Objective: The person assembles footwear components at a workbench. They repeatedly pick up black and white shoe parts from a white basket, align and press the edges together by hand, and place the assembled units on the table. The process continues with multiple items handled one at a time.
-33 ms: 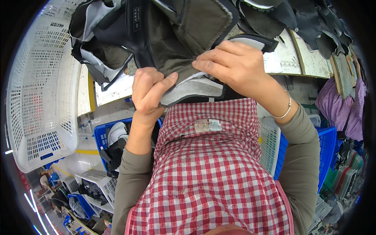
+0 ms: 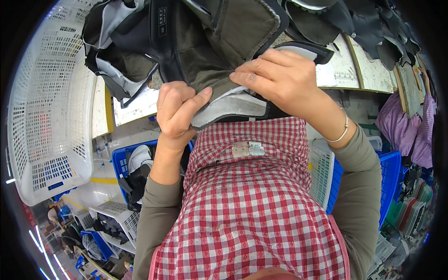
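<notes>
A black boot upper [image 2: 198, 44] with a brown-grey lining lies at the near edge of the worktable, lining side up. My left hand [image 2: 176, 108] pinches its near edge between thumb and curled fingers. My right hand [image 2: 277, 77] grips the same edge a little farther right, thumb and fingertips pressed on the lining. Between and below the two hands, a light grey flap [image 2: 231, 111] with a black border hangs toward my apron. Parts of the upper under my fingers are hidden.
More black upper pieces [image 2: 123, 70] lie to the left, and a heap of them [image 2: 345, 23] at the far right of the white worktable [image 2: 343, 70]. A white perforated basket [image 2: 51, 116] stands at the left. Blue crates [image 2: 122, 163] flank me below the table.
</notes>
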Tool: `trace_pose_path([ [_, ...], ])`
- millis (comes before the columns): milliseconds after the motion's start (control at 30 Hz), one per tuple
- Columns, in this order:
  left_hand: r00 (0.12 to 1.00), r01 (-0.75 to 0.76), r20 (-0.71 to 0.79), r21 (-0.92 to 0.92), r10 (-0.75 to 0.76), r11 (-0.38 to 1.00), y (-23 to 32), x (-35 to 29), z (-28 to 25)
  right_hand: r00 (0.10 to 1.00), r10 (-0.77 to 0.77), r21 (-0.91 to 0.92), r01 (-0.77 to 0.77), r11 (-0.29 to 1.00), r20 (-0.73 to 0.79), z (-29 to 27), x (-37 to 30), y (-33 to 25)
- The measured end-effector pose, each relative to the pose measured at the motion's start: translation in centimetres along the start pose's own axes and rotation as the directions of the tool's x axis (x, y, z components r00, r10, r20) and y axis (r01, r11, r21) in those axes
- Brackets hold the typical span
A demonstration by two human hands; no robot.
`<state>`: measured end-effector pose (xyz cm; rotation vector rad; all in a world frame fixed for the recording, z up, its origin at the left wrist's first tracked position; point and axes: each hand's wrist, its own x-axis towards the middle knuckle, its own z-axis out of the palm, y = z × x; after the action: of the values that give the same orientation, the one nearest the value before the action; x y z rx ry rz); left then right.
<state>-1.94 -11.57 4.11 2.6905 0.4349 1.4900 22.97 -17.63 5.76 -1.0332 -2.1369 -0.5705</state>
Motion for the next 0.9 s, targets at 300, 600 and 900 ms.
trace_pose_path([
  [300,0.998,-0.067,-0.008,0.065,0.068,0.996,0.4,0.5,-1.4,0.997,0.007,0.018,-0.008,1.0,0.077,-1.8,0.8,-1.7],
  [600,0.987,0.124,0.095,0.041,-0.128,0.991,1.0,3.2,-2.1,0.943,0.149,0.086,-0.182,0.98,0.296,-3.4,1.8,-2.8],
  [900,0.825,0.497,-0.075,-0.375,-0.56,0.782,-2.7,9.1,-4.1,0.501,0.813,0.506,-0.805,0.31,0.298,1.0,4.0,3.4],
])
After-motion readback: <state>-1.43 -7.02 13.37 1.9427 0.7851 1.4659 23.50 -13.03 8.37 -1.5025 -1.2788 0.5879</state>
